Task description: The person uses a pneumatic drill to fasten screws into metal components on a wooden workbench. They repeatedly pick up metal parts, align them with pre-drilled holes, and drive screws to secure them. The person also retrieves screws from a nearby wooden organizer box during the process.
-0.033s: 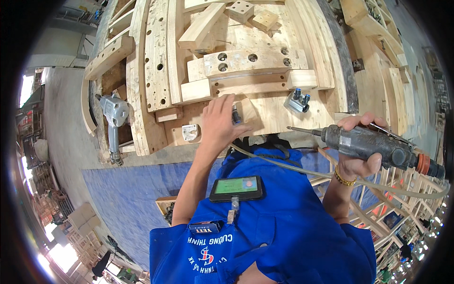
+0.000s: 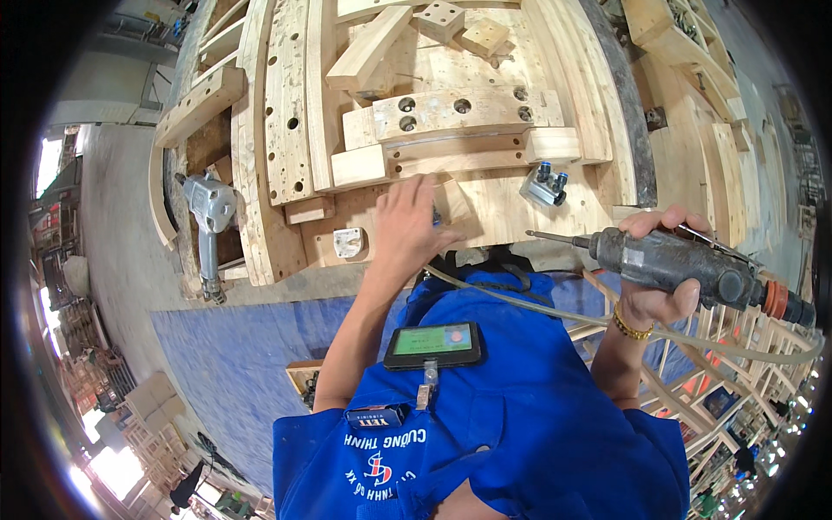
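Note:
My right hand (image 2: pixel 656 302) is wrapped around a dark air screwdriver (image 2: pixel 654 260) with an orange collar. Its long bit points left, clear of the wood. Over the near edge of a wooden jig (image 2: pixel 498 204) lies my left hand (image 2: pixel 405 224), fingers stretched forward and thumb apart. It partly covers a small fitting (image 2: pixel 436 215), dark with some blue; its full shape is hidden. Farther right on the jig sits a metal air cylinder (image 2: pixel 544 185) with blue connectors. Beyond the hand, a drilled wooden block (image 2: pixel 485 113) stretches across between two small end blocks.
A grey nail gun (image 2: pixel 211 204) lies at the left beside curved wooden rails (image 2: pixel 253 147). A small white piece (image 2: pixel 348 243) rests near my left wrist. Loose blocks (image 2: pixel 442 22) and a wooden bar (image 2: pixel 370 48) lie at the back. A pale hose (image 2: pixel 529 305) crosses before my body.
My left hand has shifted very slightly to the right, hiding more of the small fitting. The right hand and the screwdriver stay where they were.

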Demonstrator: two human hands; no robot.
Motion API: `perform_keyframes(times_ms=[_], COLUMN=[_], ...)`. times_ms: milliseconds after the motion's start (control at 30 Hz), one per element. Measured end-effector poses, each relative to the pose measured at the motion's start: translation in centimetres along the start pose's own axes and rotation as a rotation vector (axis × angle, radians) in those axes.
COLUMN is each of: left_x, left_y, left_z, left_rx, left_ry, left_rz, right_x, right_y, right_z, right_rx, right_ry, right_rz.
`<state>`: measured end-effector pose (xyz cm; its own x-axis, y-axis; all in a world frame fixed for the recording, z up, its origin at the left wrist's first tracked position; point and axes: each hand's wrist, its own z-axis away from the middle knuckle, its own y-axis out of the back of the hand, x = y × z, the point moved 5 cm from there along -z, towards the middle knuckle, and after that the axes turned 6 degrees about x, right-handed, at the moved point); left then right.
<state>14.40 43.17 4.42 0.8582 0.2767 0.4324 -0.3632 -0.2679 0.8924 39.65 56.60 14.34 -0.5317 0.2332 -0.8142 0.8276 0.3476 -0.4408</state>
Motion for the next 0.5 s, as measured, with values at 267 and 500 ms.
perform_keyframes(times_ms=[267,500], left_x=[1.5,1.9], left_y=[-2.1,-2.0], left_z=[-1.7,-1.6], left_rx=[-0.235,-0.123], left_ry=[0.127,0.018], left_rz=[-0.147,-0.095], right_x=[0.9,2.5], right_y=[3.8,10.2], right_z=[-0.7,0.6], right_rx=[0.197,0.529], right_ry=[-0.051,-0.149], right_rz=[-0.069,-0.102])
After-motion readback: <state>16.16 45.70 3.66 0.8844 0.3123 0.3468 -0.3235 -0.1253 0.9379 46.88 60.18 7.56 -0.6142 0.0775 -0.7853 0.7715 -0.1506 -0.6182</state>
